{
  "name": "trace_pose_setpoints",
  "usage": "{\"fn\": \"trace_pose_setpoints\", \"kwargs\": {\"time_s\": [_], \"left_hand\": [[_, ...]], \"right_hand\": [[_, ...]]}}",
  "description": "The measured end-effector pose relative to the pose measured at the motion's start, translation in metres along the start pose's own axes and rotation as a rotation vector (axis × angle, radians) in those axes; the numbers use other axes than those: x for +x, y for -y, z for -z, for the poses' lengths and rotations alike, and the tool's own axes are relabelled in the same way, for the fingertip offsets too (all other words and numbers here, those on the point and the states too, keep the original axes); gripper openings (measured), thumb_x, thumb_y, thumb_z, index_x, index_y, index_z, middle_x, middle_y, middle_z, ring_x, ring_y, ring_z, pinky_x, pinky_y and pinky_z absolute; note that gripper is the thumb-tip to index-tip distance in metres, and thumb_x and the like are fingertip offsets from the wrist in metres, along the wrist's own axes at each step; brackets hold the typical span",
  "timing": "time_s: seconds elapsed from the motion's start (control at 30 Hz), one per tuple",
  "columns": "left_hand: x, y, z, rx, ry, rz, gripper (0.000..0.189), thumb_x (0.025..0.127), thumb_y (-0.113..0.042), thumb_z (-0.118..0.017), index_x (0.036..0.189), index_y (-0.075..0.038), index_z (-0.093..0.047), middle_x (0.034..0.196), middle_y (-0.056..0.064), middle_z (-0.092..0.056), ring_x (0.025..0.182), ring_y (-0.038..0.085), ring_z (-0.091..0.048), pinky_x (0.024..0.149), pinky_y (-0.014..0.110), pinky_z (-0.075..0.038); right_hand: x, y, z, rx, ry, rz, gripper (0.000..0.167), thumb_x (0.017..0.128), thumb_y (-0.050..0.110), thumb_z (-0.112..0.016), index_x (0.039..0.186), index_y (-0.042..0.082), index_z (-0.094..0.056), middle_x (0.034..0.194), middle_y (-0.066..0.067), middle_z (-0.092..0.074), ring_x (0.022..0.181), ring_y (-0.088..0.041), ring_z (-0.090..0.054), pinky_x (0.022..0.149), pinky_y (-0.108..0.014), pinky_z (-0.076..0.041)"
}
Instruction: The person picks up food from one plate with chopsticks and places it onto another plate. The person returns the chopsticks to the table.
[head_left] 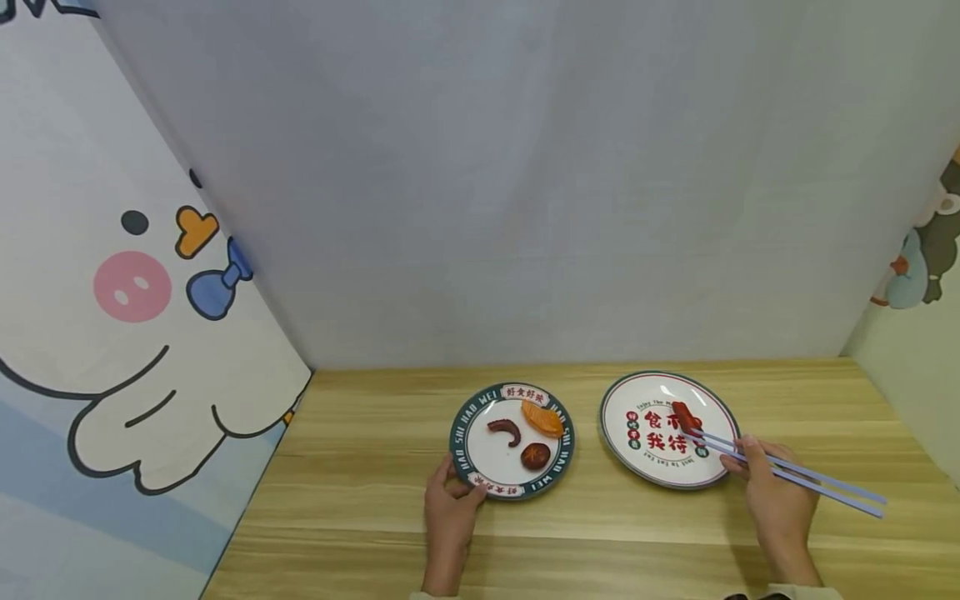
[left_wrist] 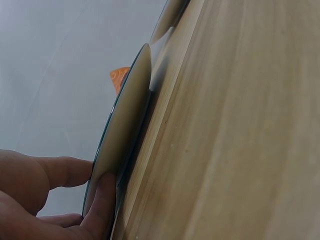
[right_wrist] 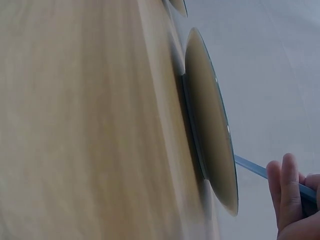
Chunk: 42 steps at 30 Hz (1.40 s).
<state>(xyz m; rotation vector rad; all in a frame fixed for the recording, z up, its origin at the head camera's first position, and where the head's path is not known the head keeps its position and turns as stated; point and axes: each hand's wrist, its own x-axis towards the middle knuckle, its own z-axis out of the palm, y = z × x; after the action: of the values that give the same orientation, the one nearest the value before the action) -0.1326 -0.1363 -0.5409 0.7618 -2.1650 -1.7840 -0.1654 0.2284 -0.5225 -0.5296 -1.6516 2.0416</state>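
My left hand pinches the near left rim of a green-bordered plate; the left wrist view shows fingers at its rim and underside. On that plate lie a curved dark red-brown piece, an orange piece and a brown mushroom cap with a star cut. My right hand holds pale blue chopsticks. Their tips touch a glossy red food piece on the white plate with red lettering; whether they grip it I cannot tell.
Both plates stand on a wood-grain table, a short gap between them. A plain pale backdrop rises behind the table. Cartoon-printed panels stand at the left and right sides.
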Motion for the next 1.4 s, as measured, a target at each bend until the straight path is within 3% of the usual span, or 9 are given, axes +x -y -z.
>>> {"fn": "trace_pose_setpoints", "kwargs": {"time_s": [0.27, 0.57, 0.8, 1.1, 1.4], "left_hand": [[0.0, 0.001, -0.001, 0.011, -0.002, 0.021, 0.08, 0.081, 0.014, -0.077, 0.154, 0.009, -0.044, 0.127, 0.023, -0.056, 0.092, 0.024, -0.063, 0.069, 0.024, -0.059], [0.0, 0.001, 0.0, 0.015, -0.001, 0.018, 0.079, 0.081, 0.014, -0.077, 0.153, 0.011, -0.044, 0.127, 0.024, -0.055, 0.092, 0.024, -0.062, 0.068, 0.024, -0.059], [-0.001, 0.001, -0.001, 0.0, -0.008, 0.011, 0.08, 0.079, 0.016, -0.077, 0.152, 0.011, -0.045, 0.126, 0.024, -0.056, 0.092, 0.025, -0.063, 0.068, 0.022, -0.058], [-0.001, 0.003, -0.001, -0.07, 0.003, -0.036, 0.078, 0.078, 0.02, -0.074, 0.15, 0.016, -0.044, 0.126, 0.028, -0.054, 0.089, 0.024, -0.063, 0.066, 0.018, -0.056], [0.0, 0.004, -0.001, -0.059, 0.003, -0.046, 0.078, 0.078, 0.02, -0.074, 0.15, 0.015, -0.044, 0.125, 0.027, -0.054, 0.089, 0.025, -0.063, 0.067, 0.019, -0.058]], "right_hand": [[0.002, -0.002, 0.003, -0.101, 0.009, -0.01, 0.011, 0.104, 0.004, -0.064, 0.098, 0.007, -0.073, 0.079, 0.012, -0.073, 0.06, -0.002, -0.073, 0.063, -0.015, -0.059], [0.003, 0.0, 0.006, -0.009, 0.009, -0.039, 0.03, 0.103, 0.001, -0.062, 0.085, 0.02, -0.077, 0.084, 0.005, -0.075, 0.063, -0.005, -0.074, 0.064, -0.017, -0.061], [0.002, 0.005, 0.005, -0.009, 0.007, -0.054, 0.03, 0.104, 0.002, -0.062, 0.084, 0.019, -0.077, 0.082, 0.004, -0.075, 0.063, -0.006, -0.074, 0.063, -0.017, -0.061], [0.0, 0.011, 0.003, 0.021, 0.02, -0.004, 0.028, 0.104, 0.002, -0.062, 0.086, 0.016, -0.078, 0.079, 0.002, -0.076, 0.062, -0.007, -0.075, 0.063, -0.019, -0.061], [-0.002, 0.019, -0.004, 0.041, 0.045, -0.03, 0.024, 0.105, 0.004, -0.062, 0.09, 0.014, -0.078, 0.084, 0.004, -0.078, 0.066, -0.009, -0.076, 0.063, -0.02, -0.062]]}}
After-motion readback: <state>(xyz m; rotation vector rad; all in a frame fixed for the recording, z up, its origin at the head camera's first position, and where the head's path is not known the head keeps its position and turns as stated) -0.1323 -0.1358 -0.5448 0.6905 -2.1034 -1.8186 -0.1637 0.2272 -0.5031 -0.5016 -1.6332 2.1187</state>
